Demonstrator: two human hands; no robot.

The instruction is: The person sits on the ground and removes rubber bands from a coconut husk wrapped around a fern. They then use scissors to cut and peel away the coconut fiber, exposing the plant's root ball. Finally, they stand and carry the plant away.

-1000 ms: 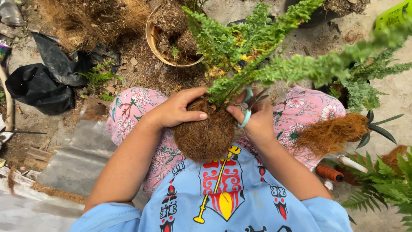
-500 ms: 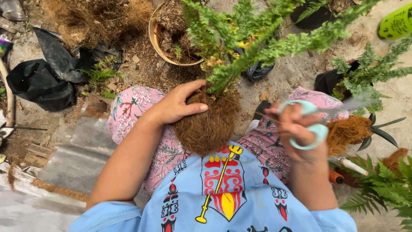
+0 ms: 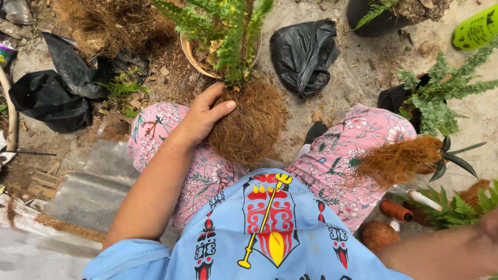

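While the left hand (image 3: pixel 199 116) cups it, the coir-wrapped fern ball (image 3: pixel 252 127) sits upright between pink-trousered knees.
Fingers curl against the ball's left flank, thumb laid on top. The right hand (image 3: pixel 490 228) runs off the frame's right edge, its grip impossible to tell. Bare sandy ground lies just right of the ball; a clay pot (image 3: pixel 194 57) and black bag (image 3: pixel 303 52) crowd behind.

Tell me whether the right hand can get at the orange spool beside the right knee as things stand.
Probably yes. The right hand hangs low at the picture's right edge, only partly in view, and the orange spool lies bare on the ground close to it. Only fern fronds lie between them.
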